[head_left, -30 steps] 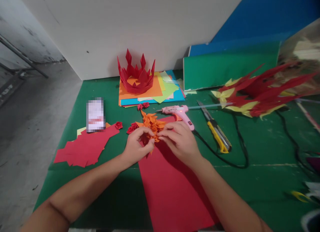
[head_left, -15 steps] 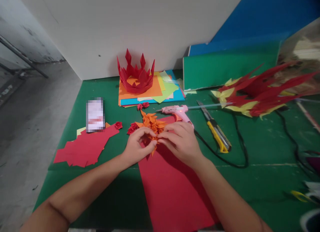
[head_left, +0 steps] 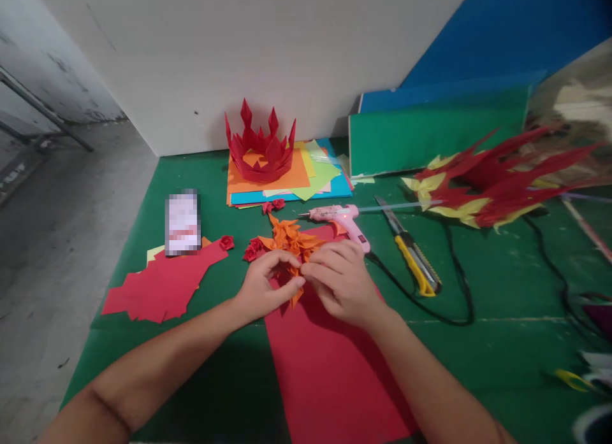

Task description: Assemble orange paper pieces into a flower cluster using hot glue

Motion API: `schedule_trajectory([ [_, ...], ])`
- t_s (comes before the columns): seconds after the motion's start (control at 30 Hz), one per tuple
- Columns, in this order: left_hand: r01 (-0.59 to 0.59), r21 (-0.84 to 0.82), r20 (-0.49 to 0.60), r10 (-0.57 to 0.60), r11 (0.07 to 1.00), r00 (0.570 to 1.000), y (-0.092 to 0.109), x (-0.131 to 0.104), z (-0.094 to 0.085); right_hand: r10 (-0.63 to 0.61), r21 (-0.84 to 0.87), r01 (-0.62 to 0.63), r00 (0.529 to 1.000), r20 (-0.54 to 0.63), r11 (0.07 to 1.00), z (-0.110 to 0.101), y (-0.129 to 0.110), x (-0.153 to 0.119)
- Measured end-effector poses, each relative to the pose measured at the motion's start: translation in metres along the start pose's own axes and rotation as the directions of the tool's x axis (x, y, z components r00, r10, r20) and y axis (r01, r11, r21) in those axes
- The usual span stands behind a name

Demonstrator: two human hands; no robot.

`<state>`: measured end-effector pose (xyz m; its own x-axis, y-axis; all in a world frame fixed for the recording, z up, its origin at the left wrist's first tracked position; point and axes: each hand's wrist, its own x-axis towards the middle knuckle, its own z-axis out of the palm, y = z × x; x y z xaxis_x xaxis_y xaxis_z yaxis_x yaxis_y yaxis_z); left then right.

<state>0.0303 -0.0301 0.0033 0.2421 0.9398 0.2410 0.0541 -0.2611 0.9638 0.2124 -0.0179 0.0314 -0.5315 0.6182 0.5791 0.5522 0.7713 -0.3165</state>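
Observation:
My left hand (head_left: 265, 285) curves its thumb and fingers around the near end of some orange folded paper, in a loose pinch. Fingertip to fingertip with it, my right hand (head_left: 342, 278) pinches at the same spot; the fingers largely hide the small orange piece between them. Just beyond lies a cluster of orange folded paper flowers (head_left: 289, 235), pointed like leaves or petals. Under both hands stretches a large red paper sheet (head_left: 339, 367). Small red paper roses (head_left: 252, 248) rest at the cluster's left.
A pink glue gun (head_left: 335, 213) lies behind my right hand, beside a yellow utility knife (head_left: 415, 259). A red paper crown (head_left: 262, 167) stands on stacked coloured paper (head_left: 325, 188). Right is a red-and-yellow crown (head_left: 478, 189); left, a phone (head_left: 182, 221) and red paper strips (head_left: 157, 288).
Both hands stay at nearly the same spot, with slight finger movement around the orange paper. The view has shifted slightly; the surrounding things have not moved.

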Motion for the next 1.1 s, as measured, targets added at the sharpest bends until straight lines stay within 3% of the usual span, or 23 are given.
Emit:
schedule_trajectory([
  [0.2,0.019,-0.109,0.004,-0.018,0.994,1.000,-0.004,0.001,0.001,0.032,0.023,-0.031,0.999,-0.040,0.999,0.002,0.005,-0.001],
  [0.33,-0.071,0.062,-0.024,0.073,0.996,0.997,0.003,0.000,0.001,0.020,-0.015,-0.020,1.000,-0.020,1.000,0.002,0.004,0.000],
  [0.43,-0.083,0.163,-0.131,0.105,0.983,0.986,0.014,0.002,-0.004,0.025,-0.040,-0.026,1.000,-0.016,0.999,0.001,0.003,0.000],
  [0.5,-0.017,0.103,-0.255,0.043,0.995,0.966,0.020,0.012,-0.011,0.032,-0.037,-0.033,0.999,-0.022,0.999,0.000,0.004,-0.001],
  [0.57,0.075,-0.097,-0.355,-0.105,0.992,0.929,0.026,0.030,-0.022,0.029,-0.020,-0.029,0.999,-0.045,0.999,0.000,0.005,-0.001],
  [0.63,0.123,-0.266,-0.407,-0.227,0.956,0.885,0.031,0.055,-0.032,0.018,0.002,-0.018,0.998,-0.065,1.000,0.000,0.005,-0.002],
  [0.73,0.136,-0.367,-0.432,-0.298,0.920,0.851,0.034,0.095,-0.039,-0.002,0.036,0.004,0.998,-0.058,0.999,0.000,0.004,-0.002],
  [0.77,0.181,-0.423,-0.407,-0.365,0.888,0.837,0.034,0.107,-0.040,-0.011,0.046,0.013,0.999,-0.040,0.999,0.000,0.003,-0.001],
  [0.8,0.256,-0.515,-0.365,-0.479,0.818,0.798,0.034,0.116,-0.039,-0.026,0.054,0.027,0.999,-0.018,0.998,-0.001,0.001,-0.001],
  [0.83,0.316,-0.608,-0.332,-0.595,0.728,0.732,0.033,0.124,-0.038,-0.049,0.060,0.048,0.999,0.007,0.997,-0.001,0.000,-0.001],
  [0.87,0.327,-0.682,-0.304,-0.660,0.654,0.687,0.032,0.130,-0.037,-0.073,0.068,0.070,0.997,0.037,0.995,-0.001,-0.001,-0.001],
  [0.9,0.317,-0.744,-0.267,-0.695,0.589,0.667,0.030,0.135,-0.035,-0.091,0.081,0.086,0.993,0.068,0.993,-0.002,-0.002,-0.001],
  [1.0,0.277,-0.864,-0.158,-0.748,0.421,0.645,0.026,0.142,-0.033,-0.082,0.145,0.065,0.990,0.115,0.987,-0.003,-0.004,-0.001],
  [1.1,0.229,-0.921,-0.093,-0.749,0.315,0.656,0.023,0.149,-0.032,0.003,0.134,-0.008,0.999,0.034,0.991,-0.005,0.001,-0.002],
])
